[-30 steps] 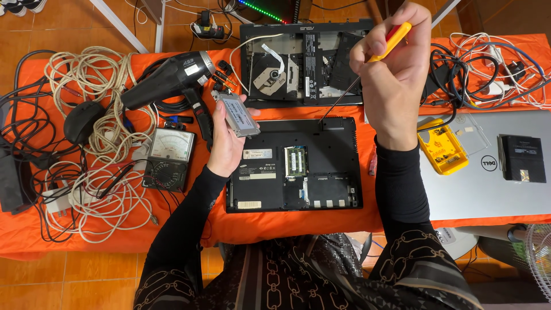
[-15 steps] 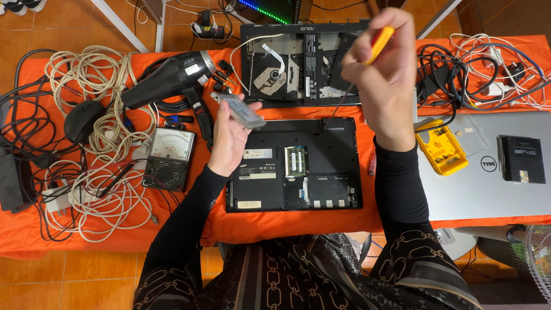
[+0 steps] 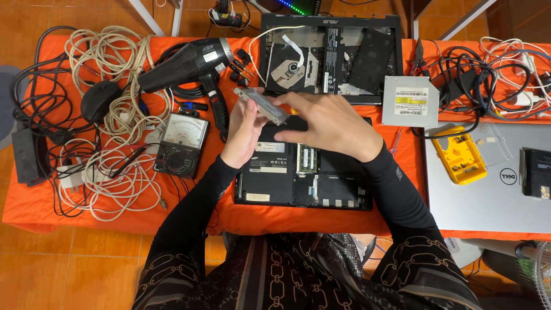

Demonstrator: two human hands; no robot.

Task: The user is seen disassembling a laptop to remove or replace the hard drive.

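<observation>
1. The flat grey drive (image 3: 261, 105) is held in the air, tilted, just above the top edge of the opened black laptop base (image 3: 302, 172). So it is out of the laptop base and not set down anywhere.
2. Left hand (image 3: 244, 135) grips the drive from below, fingers closed on its lower edge. Right hand (image 3: 330, 125) comes from the right, fingers half curled, fingertips touching the drive's right end.
3. Judging from this, removal looks done; the laptop base is without cover, boards and memory sticks exposed, nothing closed back.
4. Behind the laptop base lies a second opened chassis (image 3: 330, 51); right of that, a silver optical drive (image 3: 410, 101). Left of the laptop base: analog meter (image 3: 182, 143), black hair dryer (image 3: 186, 62), cable heaps.
5. Hard to see: the right hand covers part of the laptop base. If it also holds a tool, I can't tell. Small screws not readable.
</observation>
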